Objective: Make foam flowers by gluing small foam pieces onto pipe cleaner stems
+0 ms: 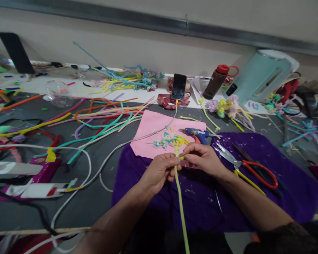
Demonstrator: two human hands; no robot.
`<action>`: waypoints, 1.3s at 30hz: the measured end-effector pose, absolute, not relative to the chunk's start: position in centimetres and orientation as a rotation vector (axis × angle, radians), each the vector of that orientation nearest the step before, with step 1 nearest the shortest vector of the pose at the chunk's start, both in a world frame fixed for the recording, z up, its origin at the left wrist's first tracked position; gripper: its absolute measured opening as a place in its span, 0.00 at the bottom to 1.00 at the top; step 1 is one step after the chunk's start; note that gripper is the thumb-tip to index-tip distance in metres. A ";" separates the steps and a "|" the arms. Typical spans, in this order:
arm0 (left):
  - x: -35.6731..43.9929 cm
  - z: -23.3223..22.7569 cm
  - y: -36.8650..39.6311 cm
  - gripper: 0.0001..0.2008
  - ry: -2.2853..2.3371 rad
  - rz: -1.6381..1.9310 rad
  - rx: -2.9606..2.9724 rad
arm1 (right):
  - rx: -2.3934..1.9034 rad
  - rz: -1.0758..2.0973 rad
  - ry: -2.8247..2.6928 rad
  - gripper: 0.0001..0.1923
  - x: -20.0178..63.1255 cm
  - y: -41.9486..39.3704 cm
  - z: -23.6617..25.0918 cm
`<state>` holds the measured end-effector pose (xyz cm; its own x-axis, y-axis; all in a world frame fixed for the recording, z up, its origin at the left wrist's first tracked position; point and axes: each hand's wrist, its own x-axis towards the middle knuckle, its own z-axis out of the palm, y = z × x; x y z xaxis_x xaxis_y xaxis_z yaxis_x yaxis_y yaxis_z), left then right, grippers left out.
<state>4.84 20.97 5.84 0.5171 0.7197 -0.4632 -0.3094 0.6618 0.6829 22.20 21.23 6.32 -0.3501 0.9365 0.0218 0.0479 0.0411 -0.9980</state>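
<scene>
My left hand [167,165] is closed on a long yellow-green pipe cleaner [180,204], which hangs down toward me and ends in a small bud-like tip just above the fingers. Against that stem, my right hand [200,157] pinches a short yellow piece of pipe cleaner [182,158]. Just beyond my hands, several cut yellow and teal bits [172,141] lie on a pink sheet [145,134]. A blue glue gun [196,132] rests at the sheet's right side. The sheet partly covers a purple cloth [132,176].
Red-handled scissors [259,171] and pliers lie on the cloth at right. A phone [178,87], a bottle [217,81] and a pale blue box [270,76] stand at the back. Long pipe cleaners [103,123], a white cable [108,160] and magenta devices [45,173] occupy the left.
</scene>
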 end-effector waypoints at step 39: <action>4.9 6.4 20.7 0.09 0.997 0.484 0.889 | -1.004 1.197 -1.840 0.06 24.7 22.6 7.5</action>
